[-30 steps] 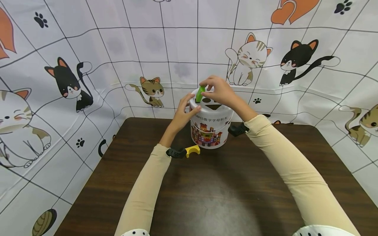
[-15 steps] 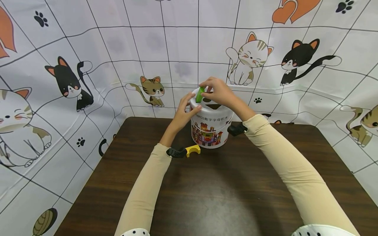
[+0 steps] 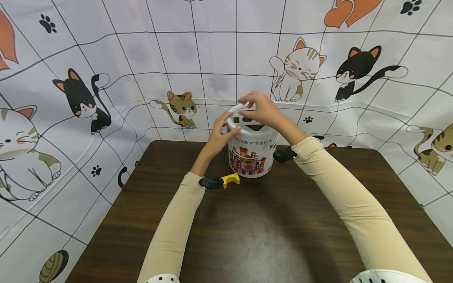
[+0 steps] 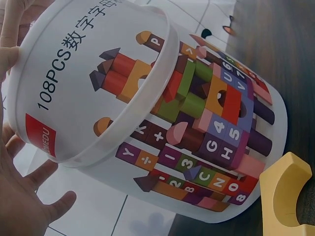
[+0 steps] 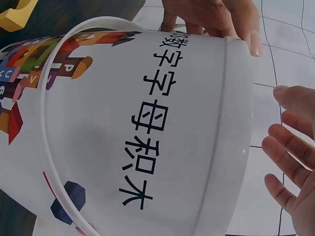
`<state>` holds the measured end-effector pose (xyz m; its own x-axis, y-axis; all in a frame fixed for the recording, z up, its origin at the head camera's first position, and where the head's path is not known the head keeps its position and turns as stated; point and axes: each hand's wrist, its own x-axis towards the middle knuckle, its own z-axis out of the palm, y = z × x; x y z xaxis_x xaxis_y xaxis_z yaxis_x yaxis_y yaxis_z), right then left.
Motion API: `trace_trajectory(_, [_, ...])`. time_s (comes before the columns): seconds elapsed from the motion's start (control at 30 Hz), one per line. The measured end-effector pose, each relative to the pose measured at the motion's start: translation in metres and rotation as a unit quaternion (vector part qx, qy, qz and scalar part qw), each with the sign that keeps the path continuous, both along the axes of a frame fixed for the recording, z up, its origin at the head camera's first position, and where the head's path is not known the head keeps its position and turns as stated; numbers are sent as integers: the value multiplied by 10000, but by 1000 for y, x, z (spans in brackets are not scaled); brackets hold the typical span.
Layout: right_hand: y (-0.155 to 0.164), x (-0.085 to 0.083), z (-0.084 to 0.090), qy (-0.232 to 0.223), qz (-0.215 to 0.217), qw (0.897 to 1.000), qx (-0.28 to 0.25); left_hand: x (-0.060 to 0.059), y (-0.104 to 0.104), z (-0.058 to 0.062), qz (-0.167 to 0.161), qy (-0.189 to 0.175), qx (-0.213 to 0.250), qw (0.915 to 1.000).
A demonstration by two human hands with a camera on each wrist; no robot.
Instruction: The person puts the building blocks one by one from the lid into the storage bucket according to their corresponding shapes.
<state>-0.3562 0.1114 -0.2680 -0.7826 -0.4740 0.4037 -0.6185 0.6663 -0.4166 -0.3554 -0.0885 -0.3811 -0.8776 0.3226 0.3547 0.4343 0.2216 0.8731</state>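
White plastic bucket point(image 3: 252, 155) sits steadied by my left hand point(image 3: 220, 135), fingers pressed on its rim, while my empty right hand point(image 3: 262, 110) hovers loosely open above; an uneven push could tip it toward the yellow arch block point(image 3: 231, 180).

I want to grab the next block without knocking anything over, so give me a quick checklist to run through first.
1. White bucket upright on the table: ok.
2. Left hand steadying the bucket's side: ok.
3. Right hand holds nothing, above the lid: ok.
4. Lid slots unblocked: ok.
5. Yellow arch block on the table beside the bucket, within reach: ok.
6. Lid seated all round: cannot tell.
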Motion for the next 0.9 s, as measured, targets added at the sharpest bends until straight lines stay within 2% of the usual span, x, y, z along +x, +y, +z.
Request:
trace_trajectory(0.23, [3,10,-1,-11,147,9999,25,0,0,-1,-14,1,-7,10000])
trace_trajectory(0.53, [8,33,-11,324,525,9981,30,0,-1,1,-57,-54,41,10000])
trace_trajectory(0.8, [15,60,-22,552,1012,9931,-212,1,-1,1,23,36,-133,9999])
trace_trajectory(0.9, [18,72,-30,558,1044,9929,-139,0,-1,1,25,77,-112,9999])
